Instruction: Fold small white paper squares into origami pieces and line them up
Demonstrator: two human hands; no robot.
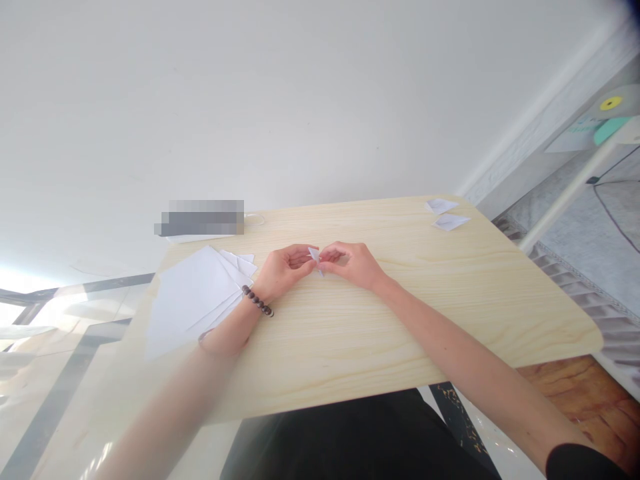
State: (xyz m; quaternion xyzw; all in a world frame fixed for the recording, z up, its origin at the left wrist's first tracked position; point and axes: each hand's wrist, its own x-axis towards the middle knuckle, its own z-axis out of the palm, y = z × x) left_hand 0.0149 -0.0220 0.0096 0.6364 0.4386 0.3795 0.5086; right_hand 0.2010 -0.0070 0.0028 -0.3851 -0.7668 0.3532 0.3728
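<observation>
Over the middle of the table, my left hand [286, 268] and my right hand [354, 263] meet around a small piece of folded white paper [314, 254]. Both hands pinch it between thumb and fingers, the left from one side and the right from the other. The paper stands tilted, with a pointed tip showing above the fingertips; its lower part is mostly hidden by them. A dark beaded bracelet [257, 301] circles my left wrist.
White paper sheets [195, 293] lie fanned out at the left of the wooden table [340, 353]. Two folded paper pieces [451, 221] rest near the far right corner. A blurred-out dark object [203, 220] sits at the far left edge, against the white wall [300, 100].
</observation>
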